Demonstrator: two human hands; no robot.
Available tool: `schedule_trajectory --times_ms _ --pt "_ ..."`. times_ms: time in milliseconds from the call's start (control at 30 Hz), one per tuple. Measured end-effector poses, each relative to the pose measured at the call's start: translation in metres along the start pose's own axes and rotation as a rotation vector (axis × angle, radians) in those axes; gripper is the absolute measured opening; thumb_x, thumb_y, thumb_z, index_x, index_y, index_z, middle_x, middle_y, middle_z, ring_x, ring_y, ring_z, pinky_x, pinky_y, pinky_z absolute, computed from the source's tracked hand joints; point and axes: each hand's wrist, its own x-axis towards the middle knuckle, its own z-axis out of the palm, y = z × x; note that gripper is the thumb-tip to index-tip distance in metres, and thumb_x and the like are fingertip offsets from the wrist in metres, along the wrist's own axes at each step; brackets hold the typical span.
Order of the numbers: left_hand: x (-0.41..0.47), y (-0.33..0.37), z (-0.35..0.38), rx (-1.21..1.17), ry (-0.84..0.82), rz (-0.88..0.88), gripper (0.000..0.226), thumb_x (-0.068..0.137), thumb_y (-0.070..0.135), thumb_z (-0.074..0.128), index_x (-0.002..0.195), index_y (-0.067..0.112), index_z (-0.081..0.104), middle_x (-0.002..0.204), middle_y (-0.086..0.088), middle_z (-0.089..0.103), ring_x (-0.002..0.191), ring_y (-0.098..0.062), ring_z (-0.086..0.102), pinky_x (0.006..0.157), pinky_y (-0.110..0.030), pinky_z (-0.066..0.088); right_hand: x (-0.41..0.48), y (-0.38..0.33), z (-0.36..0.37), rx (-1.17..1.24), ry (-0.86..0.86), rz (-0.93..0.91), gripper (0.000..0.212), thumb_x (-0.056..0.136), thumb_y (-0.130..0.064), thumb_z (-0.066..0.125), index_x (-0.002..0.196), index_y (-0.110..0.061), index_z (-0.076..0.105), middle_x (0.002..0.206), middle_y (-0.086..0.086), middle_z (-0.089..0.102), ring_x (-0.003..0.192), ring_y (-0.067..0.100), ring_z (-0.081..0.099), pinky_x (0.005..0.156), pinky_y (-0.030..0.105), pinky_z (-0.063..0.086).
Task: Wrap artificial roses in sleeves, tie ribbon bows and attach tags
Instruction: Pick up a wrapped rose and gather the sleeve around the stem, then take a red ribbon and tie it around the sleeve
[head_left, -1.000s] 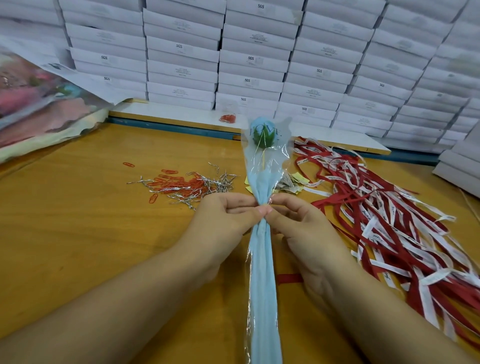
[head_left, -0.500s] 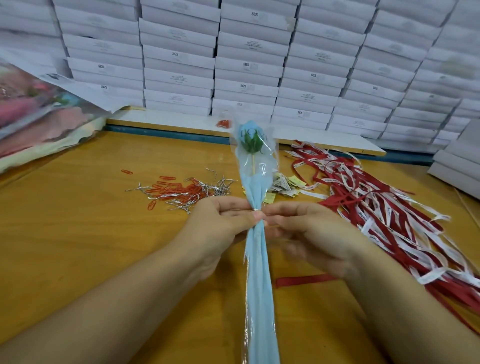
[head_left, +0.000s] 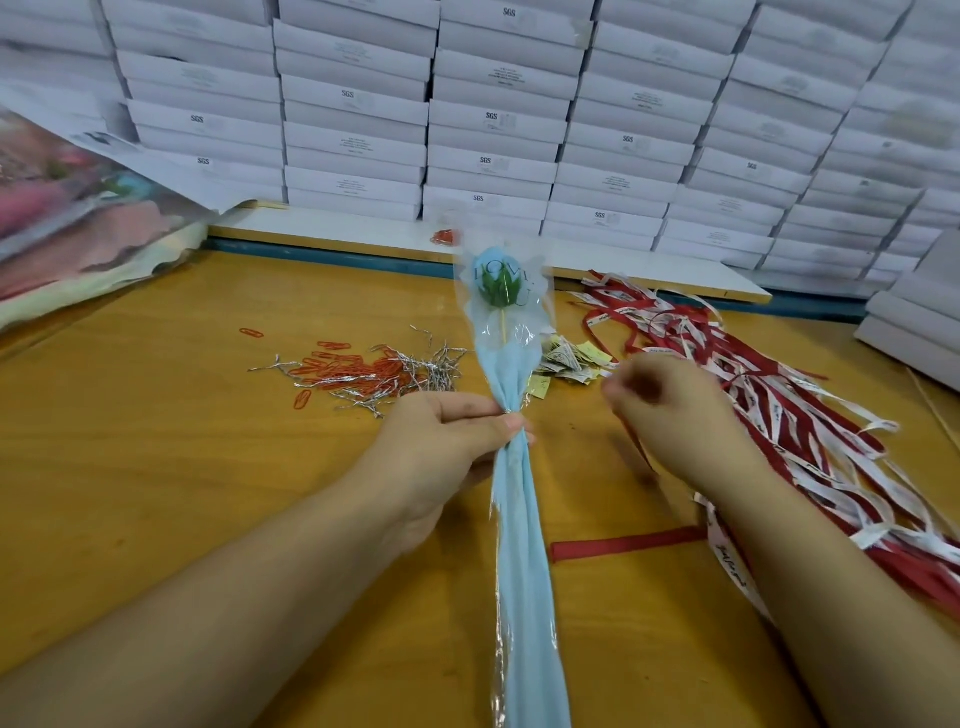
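Between twist ties (head_left: 415, 371) and ribbons (head_left: 779, 395), left fingers (head_left: 478, 410) tight on rose sleeve (head_left: 519, 519); right fingers (head_left: 623, 389) blurred, unclear.

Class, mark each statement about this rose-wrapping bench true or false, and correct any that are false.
1. The left hand grips the sleeve at its gathered neck. True.
2. The right hand holds the sleeve too. False: it is apart from the sleeve, beside the ribbons.
3. The rose is red. False: it is pale blue with green sepals.
4. Red paper clips lie on the table. True.
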Motion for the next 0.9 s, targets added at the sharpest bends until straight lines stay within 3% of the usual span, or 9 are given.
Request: schedule_trajectory --times_ms 100,167,267,367,433,533,633,767,900 --pt "0.0 -0.001 0.001 -0.015 -0.02 -0.026 0.025 0.085 0.009 0.066 0.067 0.021 0.078 0.084 -0.004 0.075 0.085 -0.018 0.07 0.083 -0.033 0.057 -0.012 -0.024 -0.012 0.67 0.683 -0.339 0.012 0.096 -0.014 0.049 0.093 -0.025 0.05 0.084 -0.003 0.063 0.075 0.009 0.063 0.067 0.023 0.049" --pt "0.0 -0.002 0.002 -0.028 -0.037 -0.048 0.025 0.086 0.01 0.065 0.068 0.02 0.078 0.085 -0.005 0.075 0.085 -0.017 0.07 0.082 -0.033 0.056 -0.019 -0.032 -0.021 0.865 0.798 -0.396 0.014 0.097 -0.009 0.046 0.093 -0.022 0.047 0.078 0.001 0.062 0.063 0.007 0.061 0.063 0.021 0.049" --pt "0.001 -0.002 0.003 -0.091 -0.079 -0.08 0.026 0.088 0.009 0.062 0.067 0.016 0.077 0.085 -0.007 0.075 0.084 -0.017 0.072 0.076 -0.03 0.057 -0.028 -0.039 -0.03 0.774 0.287 -0.19 0.018 0.096 -0.006 0.05 0.093 -0.022 0.057 0.068 -0.003 0.066 0.055 0.005 0.058 0.05 0.018 0.049" --pt "0.0 -0.002 0.004 -0.186 -0.128 -0.097 0.018 0.089 0.008 0.06 0.076 0.007 0.072 0.076 -0.006 0.074 0.08 -0.017 0.072 0.07 -0.029 0.059 -0.032 -0.039 -0.024 0.196 -0.398 -0.14 0.017 0.093 -0.006 0.055 0.1 -0.017 0.065 0.073 -0.001 0.07 0.06 0.011 0.064 0.059 0.025 0.055" --pt "0.0 -0.003 0.003 -0.191 -0.15 -0.124 0.009 0.085 0.01 0.063 0.084 0.004 0.069 0.08 -0.007 0.074 0.077 -0.018 0.072 0.078 -0.034 0.059 -0.035 -0.042 -0.012 -0.121 -0.577 -0.254 0.022 0.092 -0.006 0.053 0.101 -0.02 0.067 0.078 0.0 0.071 0.065 0.012 0.064 0.062 0.024 0.052" --pt "0.0 -0.004 -0.001 -0.164 -0.185 -0.197 0.01 0.077 0.015 0.069 0.084 0.007 0.07 0.089 -0.01 0.074 0.084 -0.022 0.072 0.085 -0.038 0.056 -0.039 -0.046 -0.006 -0.129 -0.583 -0.303 0.026 0.091 -0.011 0.055 0.099 -0.034 0.063 0.09 -0.003 0.071 0.08 0.014 0.064 0.069 0.026 0.052" --pt "0.001 -0.004 -0.004 -0.134 -0.206 -0.209 0.009 0.079 0.014 0.069 0.086 0.009 0.069 0.093 -0.011 0.074 0.09 -0.023 0.07 0.089 -0.04 0.054 -0.042 -0.049 -0.009 0.127 -0.701 -0.229 0.022 0.093 -0.013 0.056 0.108 -0.027 0.065 0.092 -0.007 0.072 0.082 0.007 0.067 0.071 0.024 0.055" --pt "0.001 -0.004 -0.004 -0.155 -0.21 -0.18 0.005 0.084 0.004 0.064 0.086 0.002 0.068 0.086 -0.016 0.072 0.078 -0.021 0.07 0.069 -0.028 0.058 -0.04 -0.047 -0.014 0.365 -0.802 -0.097 0.021 0.098 -0.01 0.049 0.116 -0.016 0.056 0.099 0.008 0.072 0.091 0.022 0.068 0.08 0.032 0.056" --pt "0.002 -0.005 -0.005 -0.096 -0.18 -0.182 0.006 0.083 0.0 0.064 0.086 -0.003 0.069 0.093 -0.02 0.072 0.084 -0.021 0.071 0.072 -0.022 0.058 -0.027 -0.031 -0.007 0.065 -0.47 -0.016 0.029 0.094 -0.019 0.058 0.12 -0.023 0.047 0.085 -0.002 0.068 0.073 0.007 0.061 0.067 0.024 0.048"
